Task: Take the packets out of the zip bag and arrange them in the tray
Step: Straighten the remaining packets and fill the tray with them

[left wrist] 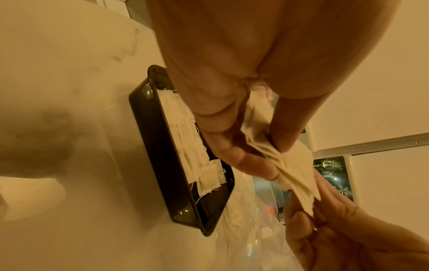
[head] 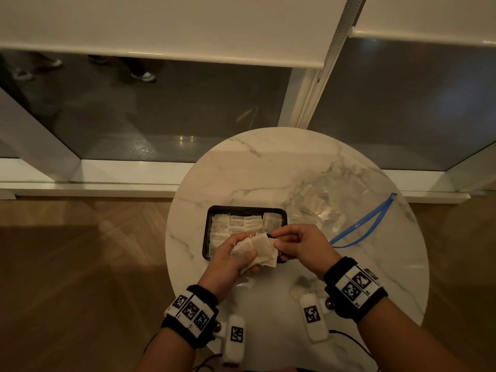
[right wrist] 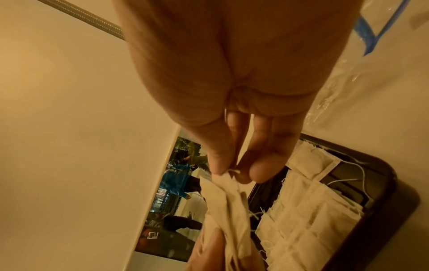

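Observation:
My left hand (head: 236,255) grips a fanned stack of pale paper packets (head: 259,248) above the near edge of the black tray (head: 208,232). My right hand (head: 284,241) pinches the top corner of one packet (right wrist: 223,178) in that stack between thumb and fingertips. The tray (left wrist: 148,117) holds rows of packets (head: 237,224) lying flat, with thin strings showing. The clear zip bag (head: 335,208) with a blue zip strip (head: 367,221) lies open to the right of the tray, a few packets (head: 314,202) still inside it.
Everything sits on a small round marble table (head: 268,167) by a window sill (head: 88,183). Wooden floor (head: 80,264) surrounds the table on the left and right. One loose packet (head: 295,292) lies on the table near my right wrist.

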`<action>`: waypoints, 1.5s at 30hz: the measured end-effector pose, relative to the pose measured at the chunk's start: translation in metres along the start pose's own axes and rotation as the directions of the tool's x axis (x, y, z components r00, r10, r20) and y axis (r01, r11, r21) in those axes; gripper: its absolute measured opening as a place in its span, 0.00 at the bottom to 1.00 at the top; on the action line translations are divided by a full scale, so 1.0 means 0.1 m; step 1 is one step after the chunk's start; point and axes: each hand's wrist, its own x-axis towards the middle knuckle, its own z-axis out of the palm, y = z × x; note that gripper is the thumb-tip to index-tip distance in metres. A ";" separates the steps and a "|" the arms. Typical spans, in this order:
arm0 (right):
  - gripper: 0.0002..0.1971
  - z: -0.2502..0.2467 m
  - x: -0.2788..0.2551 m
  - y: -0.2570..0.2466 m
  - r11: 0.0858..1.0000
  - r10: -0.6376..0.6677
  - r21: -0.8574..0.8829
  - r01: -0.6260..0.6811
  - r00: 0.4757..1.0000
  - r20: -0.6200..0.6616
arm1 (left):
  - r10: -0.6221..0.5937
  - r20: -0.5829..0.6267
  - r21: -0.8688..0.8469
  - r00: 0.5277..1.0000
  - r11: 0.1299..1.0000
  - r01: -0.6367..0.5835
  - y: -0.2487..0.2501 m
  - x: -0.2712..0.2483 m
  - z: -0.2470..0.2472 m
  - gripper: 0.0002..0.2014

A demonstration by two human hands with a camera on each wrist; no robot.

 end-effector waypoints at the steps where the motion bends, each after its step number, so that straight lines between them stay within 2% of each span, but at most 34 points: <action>1: 0.08 0.01 0.00 0.00 1.000 -0.005 -0.002 0.005 1.000 -0.009 | -0.003 -0.005 0.002 1.000 1.000 0.003 0.01 0.00 -0.02 0.17; 13: 0.08 0.01 0.04 -0.09 0.999 -0.022 0.036 0.025 0.997 -0.076 | -0.026 -0.036 -0.005 0.999 1.000 0.026 0.00 0.07 -0.05 0.16; 15: 0.09 0.01 0.05 -0.08 1.000 -0.002 0.028 0.003 1.000 -0.026 | -0.027 -0.043 0.010 0.999 1.000 0.028 -0.01 0.08 -0.05 0.15; 17: 0.11 0.01 0.05 -0.04 0.999 0.003 -0.053 -0.002 0.999 0.035 | -0.029 -0.045 0.013 0.999 0.999 0.029 -0.02 0.08 -0.04 0.15; 19: 0.11 0.00 0.07 -0.01 0.991 0.000 -0.131 0.006 0.999 0.043 | -0.029 -0.049 0.007 0.998 1.000 0.029 -0.03 0.09 -0.03 0.15; 25: 0.05 -0.14 0.21 -0.08 0.989 0.026 -0.141 -0.051 0.984 -0.175 | -0.022 -0.134 -0.012 0.991 1.000 0.020 -0.06 0.10 -0.13 0.12; 27: 0.05 -0.21 0.30 -0.07 0.983 0.027 -0.174 -0.065 0.977 -0.210 | -0.021 -0.166 -0.007 0.986 1.000 0.020 -0.07 0.10 -0.18 0.12; 30: 0.04 -0.26 0.49 -0.03 0.948 -0.003 -0.311 -0.067 0.976 -0.219 | -0.017 -0.200 -0.017 0.980 1.000 0.014 -0.10 0.09 -0.26 0.11; 32: 0.05 -0.26 0.62 0.01 0.862 -0.038 -0.502 -0.072 0.978 -0.205 | -0.021 -0.212 -0.031 0.977 0.999 0.015 -0.12 0.07 -0.31 0.11; 34: 0.07 -0.20 0.75 0.05 0.723 -0.048 -0.687 -0.075 0.986 -0.158 | -0.027 -0.223 -0.038 0.974 0.999 0.019 -0.14 0.06 -0.36 0.12; 36: 0.08 -0.16 0.86 0.06 0.608 -0.043 -0.792 -0.059 0.993 -0.107 | -0.029 -0.229 -0.040 0.973 0.999 0.020 -0.14 0.04 -0.41 0.11; 41: 0.13 -0.05 1.07 0.02 0.263 0.008 -0.964 -0.025 1.000 -0.023 | -0.012 -0.253 -0.047 0.967 0.999 0.000 -0.09 0.01 -0.48 0.11; 45: 0.09 0.05 1.14 0.00 0.077 -0.021 -0.996 -0.039 0.999 -0.040 | 0.002 -0.264 -0.028 0.965 1.000 -0.010 -0.07 -0.01 -0.53 0.12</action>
